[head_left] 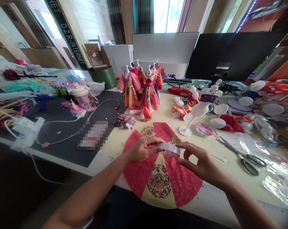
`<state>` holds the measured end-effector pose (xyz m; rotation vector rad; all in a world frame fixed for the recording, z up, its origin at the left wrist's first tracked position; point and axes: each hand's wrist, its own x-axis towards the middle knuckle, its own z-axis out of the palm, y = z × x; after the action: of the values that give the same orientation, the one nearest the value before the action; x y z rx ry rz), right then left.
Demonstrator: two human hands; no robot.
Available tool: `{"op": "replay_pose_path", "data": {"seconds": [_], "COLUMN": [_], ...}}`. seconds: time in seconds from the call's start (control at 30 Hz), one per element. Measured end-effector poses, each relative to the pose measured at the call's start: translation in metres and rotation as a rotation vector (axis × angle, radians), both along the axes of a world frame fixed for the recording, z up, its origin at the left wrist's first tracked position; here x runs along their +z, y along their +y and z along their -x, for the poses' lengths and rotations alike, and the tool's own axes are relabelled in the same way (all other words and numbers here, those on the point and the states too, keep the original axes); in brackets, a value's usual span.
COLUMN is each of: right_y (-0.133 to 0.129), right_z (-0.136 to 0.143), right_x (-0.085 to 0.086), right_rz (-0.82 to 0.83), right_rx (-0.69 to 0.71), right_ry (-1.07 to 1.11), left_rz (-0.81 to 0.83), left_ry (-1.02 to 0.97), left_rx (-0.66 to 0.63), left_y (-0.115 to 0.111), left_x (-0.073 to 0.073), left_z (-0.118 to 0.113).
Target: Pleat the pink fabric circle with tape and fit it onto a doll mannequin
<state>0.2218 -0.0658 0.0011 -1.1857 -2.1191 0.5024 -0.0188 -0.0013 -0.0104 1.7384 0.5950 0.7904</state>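
A narrow roll of tape (pixel 171 150) is pinched between the thumb and fingers of my left hand (pixel 145 149). On the roll's right side, my right hand (pixel 198 160) has its fingers curved and its thumb held apart; the index fingertip is at or very near the tape's edge, and whether it touches I cannot tell. Under both hands a round piece of fabric (pixel 185 183) lies flat, made of red patterned panels alternating with cream panels that carry dark floral motifs. The hands and the roll hide part of its middle.
Small dress forms in embroidered robes (pixel 129 87) stand behind the fabric. A bare white dress form (pixel 198 109) leans nearby. Scissors (pixel 246 159) lie at right beside clear plastic bags (pixel 281 190). At left are a pixelated object (pixel 93 135), a cup (pixel 84 98) and a power strip (pixel 26 130).
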Motion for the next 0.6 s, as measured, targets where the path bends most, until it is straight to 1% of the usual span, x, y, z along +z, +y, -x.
{"op": "replay_pose_path", "data": {"seconds": [0.1,0.3,0.43,0.5,0.6], "right_y": [-0.003,-0.006,-0.006,-0.005,-0.006], "right_z": [0.013,0.014,0.013,0.013,0.013], "right_x": [-0.006,-0.011,-0.016,-0.020,-0.024], "right_rz": [0.023,0.027,0.160,0.219,0.261], "right_rx": [0.037,0.029,0.049,0.021,-0.037], "right_ry": [0.039,0.135,0.264,0.349,0.443], "left_rz": [0.045,-0.063,-0.102,-0.084,-0.056], "left_ry": [-0.037,-0.005,0.024,0.029,0.042], "left_rx": [-0.013,0.063,0.104,0.105,0.076], "left_y": [-0.007,-0.012,-0.012,-0.012,-0.014], "left_x": [0.000,-0.002,-0.005,-0.005,-0.006], "left_z": [-0.001,0.008,0.008,0.005,0.002]}}
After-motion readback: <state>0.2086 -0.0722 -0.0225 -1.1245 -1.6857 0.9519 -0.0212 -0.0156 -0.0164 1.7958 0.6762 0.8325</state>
